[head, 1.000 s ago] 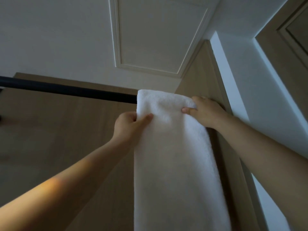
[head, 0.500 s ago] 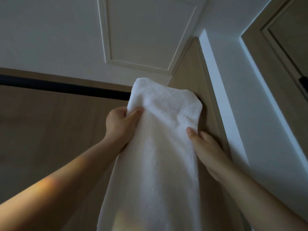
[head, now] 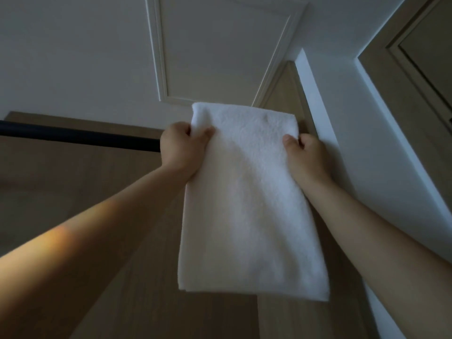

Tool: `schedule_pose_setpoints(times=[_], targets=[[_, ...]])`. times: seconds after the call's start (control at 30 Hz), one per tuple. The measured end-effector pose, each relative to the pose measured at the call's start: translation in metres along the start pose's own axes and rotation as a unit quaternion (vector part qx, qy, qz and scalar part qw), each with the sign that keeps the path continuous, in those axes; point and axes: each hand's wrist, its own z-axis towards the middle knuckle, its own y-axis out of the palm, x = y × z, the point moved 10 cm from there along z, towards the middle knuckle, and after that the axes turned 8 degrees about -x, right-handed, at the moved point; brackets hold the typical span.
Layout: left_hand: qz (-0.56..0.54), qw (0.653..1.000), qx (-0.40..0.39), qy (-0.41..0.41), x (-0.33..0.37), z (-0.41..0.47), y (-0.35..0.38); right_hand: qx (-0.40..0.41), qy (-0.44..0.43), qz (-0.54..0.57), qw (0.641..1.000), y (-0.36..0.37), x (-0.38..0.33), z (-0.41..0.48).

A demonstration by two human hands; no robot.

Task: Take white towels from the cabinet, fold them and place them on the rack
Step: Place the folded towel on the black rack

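We're looking up at a white towel (head: 247,204), and it's a thick, fluffy one, folded into a long, neat rectangle with a soft nap all over its face. Its top edge sits high against the ceiling (head: 73,57), its bottom edge hangs free and slightly slanted, and at the lower left corner we can make out more than one layer of cloth. It's up at the right end of the dark rail (head: 80,137), which runs in from the left and disappears behind the left hand (head: 182,148) and the towel. Whether the cloth is actually draped over that rail we can't tell, because the towel hides that end. Now the hands: the left hand grips the towel's upper left edge, thumb pressed on the front, fingers curled round behind, and the cloth bunches a little there. The right hand (head: 307,155) grips the upper right edge the same way, thumb on the front, fingers tucked out of sight behind. Both arms reach up and forward, bare to the elbow, with the towel stretched flat between them. Behind it all is a wooden panel (head: 61,192), and off to the right a door frame (head: 415,57).
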Motion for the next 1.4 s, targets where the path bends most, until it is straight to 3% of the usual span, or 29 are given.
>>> schedule_pose_setpoints(times=[0.2, 0.33, 0.57, 0.7, 0.83, 1.07, 1.17, 1.3, 1.4], targets=[[0.128, 0.992, 0.018, -0.003, 0.007, 0.03, 0.006, -0.082, 0.057, -0.14, 0.985, 0.027, 0.003, 0.043], [0.264, 0.965, 0.006, -0.009, 0.009, 0.038, 0.011, -0.105, 0.07, -0.245, 0.961, 0.038, 0.0, 0.05], [0.375, 0.926, -0.045, 0.021, 0.004, 0.035, 0.024, -0.091, -0.016, -0.303, 0.948, 0.035, -0.014, 0.018], [0.396, 0.917, -0.031, 0.028, 0.002, 0.031, 0.026, -0.06, -0.155, -0.297, 0.94, 0.038, -0.036, -0.018], [0.355, 0.934, -0.02, 0.023, -0.001, 0.02, 0.024, -0.18, -0.174, -0.27, 0.93, 0.062, -0.024, -0.016], [0.217, 0.971, 0.046, 0.09, -0.004, -0.042, -0.007, -0.219, -0.153, -0.258, 0.929, 0.063, -0.016, -0.003], [0.171, 0.984, -0.055, -0.017, -0.04, -0.059, 0.0, -0.213, -0.144, -0.221, 0.941, 0.055, -0.014, -0.017], [0.056, 0.986, -0.132, -0.081, -0.053, -0.072, 0.011, -0.108, -0.122, -0.146, 0.976, 0.023, -0.011, -0.046], [-0.002, 0.979, -0.17, -0.107, -0.058, -0.079, 0.017, -0.093, -0.022, -0.074, 0.993, 0.01, 0.013, -0.059]])
